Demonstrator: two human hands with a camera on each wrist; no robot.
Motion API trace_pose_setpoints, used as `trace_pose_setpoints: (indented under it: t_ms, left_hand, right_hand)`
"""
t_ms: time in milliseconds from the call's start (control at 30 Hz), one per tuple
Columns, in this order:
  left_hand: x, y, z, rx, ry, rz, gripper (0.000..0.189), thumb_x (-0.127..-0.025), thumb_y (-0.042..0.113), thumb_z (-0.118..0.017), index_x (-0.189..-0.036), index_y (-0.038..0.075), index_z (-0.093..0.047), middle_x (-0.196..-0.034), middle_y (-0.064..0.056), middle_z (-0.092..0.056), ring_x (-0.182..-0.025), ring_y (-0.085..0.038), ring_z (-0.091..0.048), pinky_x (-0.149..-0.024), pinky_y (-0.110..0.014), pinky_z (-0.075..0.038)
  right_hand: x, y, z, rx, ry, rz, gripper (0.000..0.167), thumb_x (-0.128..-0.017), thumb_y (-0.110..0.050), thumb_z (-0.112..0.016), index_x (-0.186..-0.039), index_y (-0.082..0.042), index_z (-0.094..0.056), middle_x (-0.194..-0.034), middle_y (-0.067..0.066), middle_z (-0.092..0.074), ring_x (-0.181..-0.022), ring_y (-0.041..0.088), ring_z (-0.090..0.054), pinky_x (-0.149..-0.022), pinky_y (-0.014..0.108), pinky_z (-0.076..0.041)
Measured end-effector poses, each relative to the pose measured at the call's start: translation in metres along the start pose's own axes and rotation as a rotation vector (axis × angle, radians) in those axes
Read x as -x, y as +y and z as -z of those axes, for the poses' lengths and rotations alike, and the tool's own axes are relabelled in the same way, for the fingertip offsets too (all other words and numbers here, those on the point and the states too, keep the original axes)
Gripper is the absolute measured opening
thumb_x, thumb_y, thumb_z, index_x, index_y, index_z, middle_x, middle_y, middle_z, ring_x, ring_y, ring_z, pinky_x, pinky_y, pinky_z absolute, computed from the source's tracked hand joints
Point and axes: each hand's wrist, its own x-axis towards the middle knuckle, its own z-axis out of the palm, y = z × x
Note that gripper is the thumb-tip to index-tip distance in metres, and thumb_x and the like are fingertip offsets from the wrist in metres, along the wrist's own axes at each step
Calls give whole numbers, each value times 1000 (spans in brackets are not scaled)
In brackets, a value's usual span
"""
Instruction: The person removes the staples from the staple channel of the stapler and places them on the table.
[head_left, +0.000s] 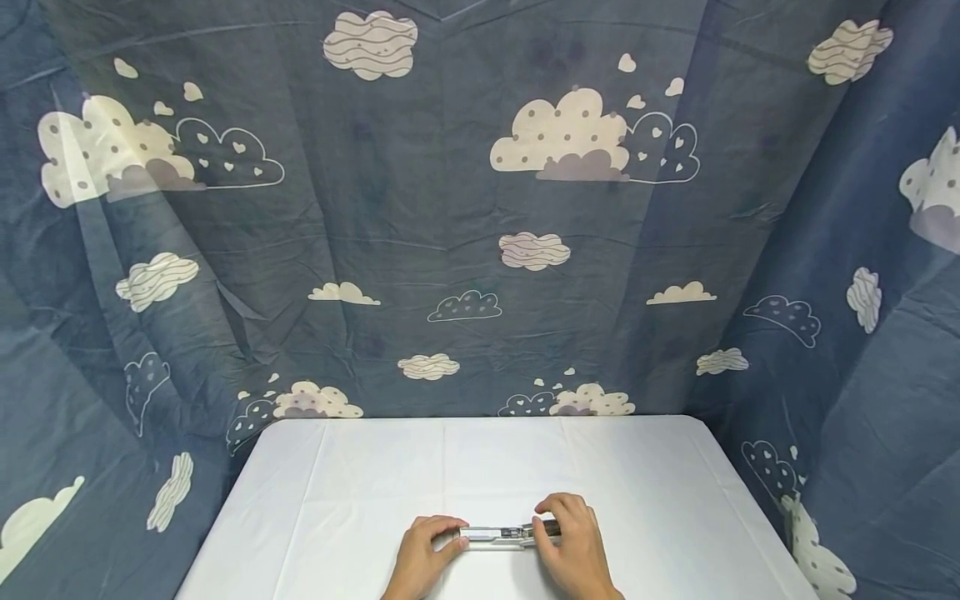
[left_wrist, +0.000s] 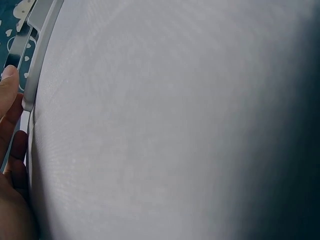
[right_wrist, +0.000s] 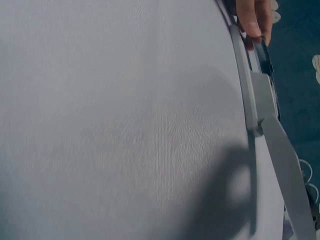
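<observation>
On the white table lies a light grey stapler (head_left: 487, 534) with a metal magazine, side-on between both hands. Its top cover (right_wrist: 285, 170) stands swung up from the hinge end in the right wrist view. My left hand (head_left: 422, 554) pinches the stapler's left end between thumb and fingers. At the other end, my right hand (head_left: 576, 546) grips the raised cover, thumb in front and fingers behind. In the left wrist view, the left hand (left_wrist: 14, 200) sits at the frame's edge beside the stapler's base (left_wrist: 40, 65). The cover's inside is mostly hidden by the right hand.
A white cloth covers the table (head_left: 360, 475). Behind it and along both sides hangs a dark blue curtain (head_left: 405, 208) printed with clouds and hearts. The right hand's shadow falls on the tabletop.
</observation>
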Motion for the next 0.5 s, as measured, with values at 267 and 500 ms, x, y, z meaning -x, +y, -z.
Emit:
trace_pose_setpoints:
  t_ms: [267, 500]
  left_hand:
    - [1, 1, 1, 3, -2, 16, 26, -87, 47, -77, -111, 36, -76, -119, 15, -74, -112, -13, -59, -101, -47, -51]
    - [2, 5, 0, -4, 8, 15, 25, -86, 43, -79, -110, 35, -77, -118, 14, -74, -110, -12, -59, -100, -46, -51]
  right_hand:
    - [-1, -19, -14, -33, -159, 43, 12, -83, -21, -83, -90, -23, -74, -92, -16, -66, -87, 3, -57, -75, 28, -47]
    - [-1, -25, -24, 38, -252, 94, 8, -84, -24, -83, -84, -24, -75, -85, -14, -66, -78, 3, -53, -68, 24, -43]
